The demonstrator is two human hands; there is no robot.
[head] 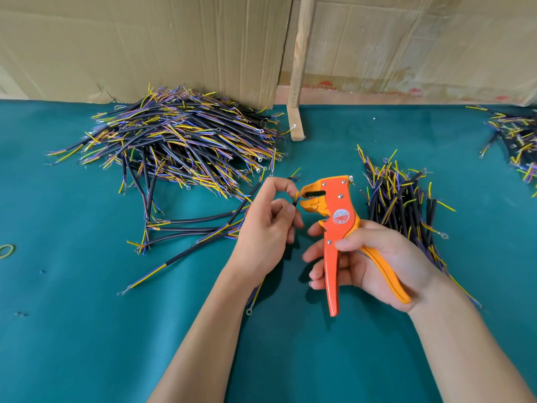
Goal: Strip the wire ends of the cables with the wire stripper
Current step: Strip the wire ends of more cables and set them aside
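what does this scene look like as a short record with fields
surface: green mat
left hand: pinches a cable end at the stripper's mouth
right hand: grips the stripper by its handles
stripper handles: spread apart
big pile: far left
small pile: beside the right hand
third pile: right edge
backdrop: cardboard

I see a teal mat [87,330]. Cardboard sheets [139,45] stand along the mat's far edge; a wooden post [299,68] rests on the mat between them.
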